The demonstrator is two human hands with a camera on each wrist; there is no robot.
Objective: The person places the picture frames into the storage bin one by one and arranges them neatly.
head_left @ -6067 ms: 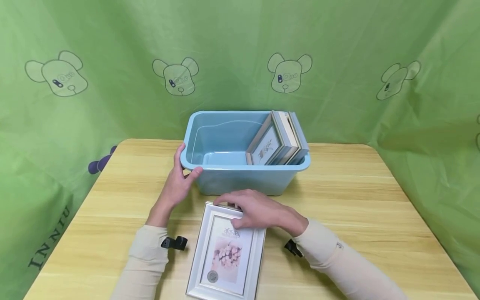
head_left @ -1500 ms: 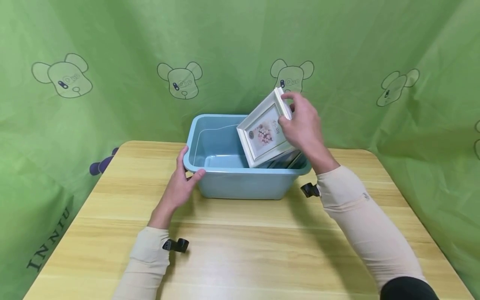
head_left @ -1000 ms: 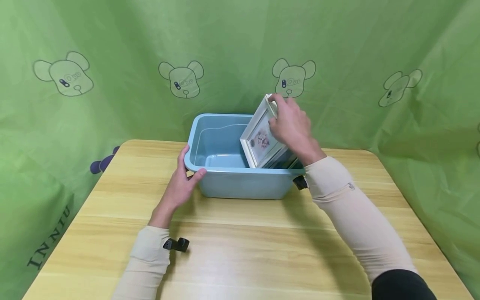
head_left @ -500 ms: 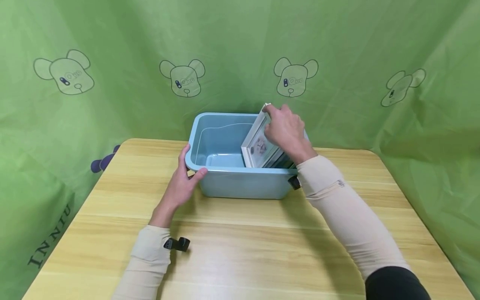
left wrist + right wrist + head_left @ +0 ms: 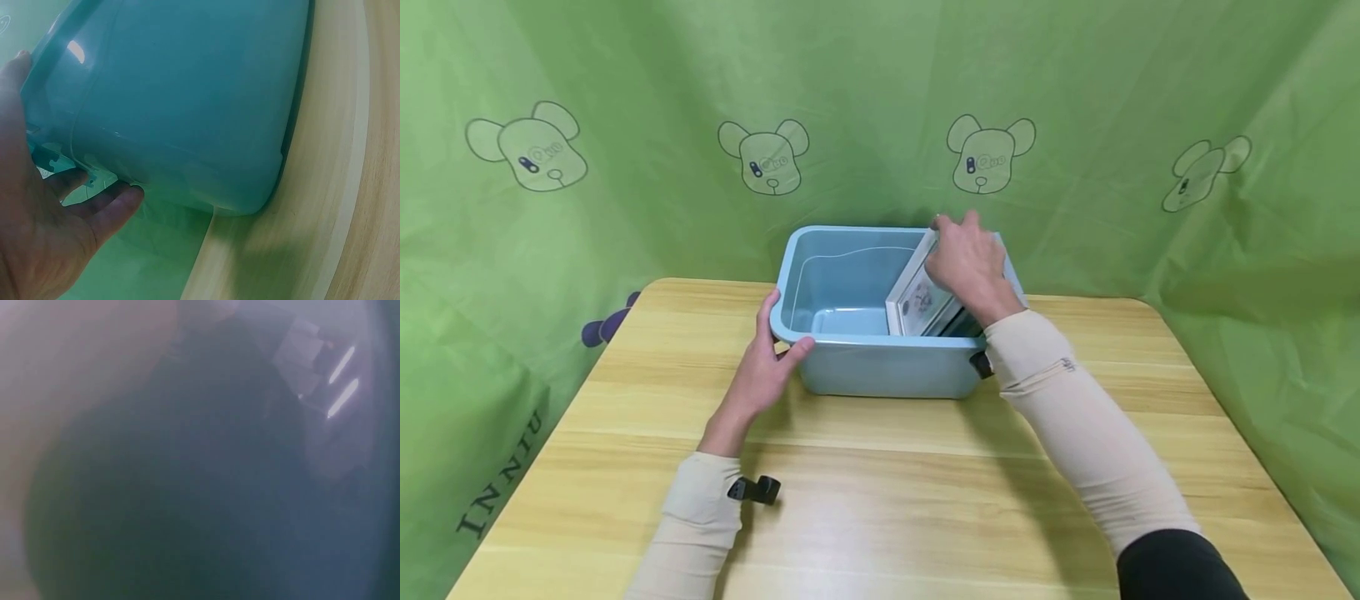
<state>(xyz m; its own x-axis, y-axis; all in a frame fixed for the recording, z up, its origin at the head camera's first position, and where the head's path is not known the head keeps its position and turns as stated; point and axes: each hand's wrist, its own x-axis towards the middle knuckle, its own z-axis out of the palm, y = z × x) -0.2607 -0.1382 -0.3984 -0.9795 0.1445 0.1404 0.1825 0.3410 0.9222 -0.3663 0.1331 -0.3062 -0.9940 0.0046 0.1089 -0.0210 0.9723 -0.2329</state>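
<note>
A light-blue plastic tub (image 5: 880, 367) stands near the back of the table. My left hand (image 5: 756, 371) holds its near-left corner, thumb on the front of the rim; in the left wrist view the fingers of my left hand (image 5: 44, 231) are bent at the tub's side (image 5: 187, 106). My right hand (image 5: 966, 262) grips the upper edge of a white picture frame (image 5: 917, 300) with a pink flower print. That frame leans inside the right half of the tub, against other frames (image 5: 958, 322) mostly hidden by the hand. The right wrist view is a close blur.
A wood-grain table (image 5: 850, 500) extends in front of the tub. Green cloth (image 5: 865, 75) with printed bear heads hangs behind and at both sides. Under each forearm sits a small black wrist camera (image 5: 756, 490).
The white frame, first lying on the table, was lifted into the tub by my right hand. Over the last second it sank lower against the other frames. My left hand kept its hold.
</note>
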